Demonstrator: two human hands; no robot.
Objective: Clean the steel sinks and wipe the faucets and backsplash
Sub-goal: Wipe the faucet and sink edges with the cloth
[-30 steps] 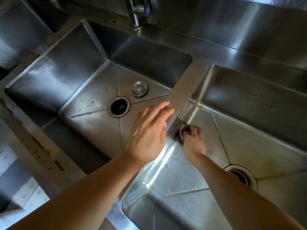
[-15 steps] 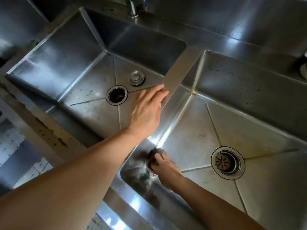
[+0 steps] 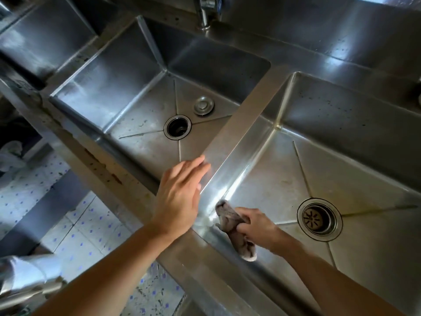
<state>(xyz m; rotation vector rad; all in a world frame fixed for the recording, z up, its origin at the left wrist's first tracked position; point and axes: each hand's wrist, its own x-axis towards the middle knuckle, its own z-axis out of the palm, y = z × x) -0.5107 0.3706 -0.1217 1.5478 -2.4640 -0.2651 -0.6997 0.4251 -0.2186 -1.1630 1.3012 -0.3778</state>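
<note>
We see only the base of the faucet (image 3: 206, 13), cut off by the top edge, and the backsplash (image 3: 319, 28) runs out of view above it. At the far right edge a small object is clipped and we cannot tell what it is. Our right palm is hidden under the cloth.

Our right hand (image 3: 259, 226) is closed around a crumpled grey cloth (image 3: 232, 226), pressed into the near left corner of the right sink (image 3: 341, 169), where a whitish wet smear shows. Our left hand (image 3: 180, 199) lies flat and open, holding nothing, fingers resting on the divider (image 3: 246, 124) between the basins.

The right sink floor looks dull with yellowish staining around its strainer drain (image 3: 319, 217), and its back wall is speckled dark. The left sink (image 3: 127, 87) has an open drain (image 3: 177, 127), with a round stopper (image 3: 204, 106) lying just beside it.
</note>
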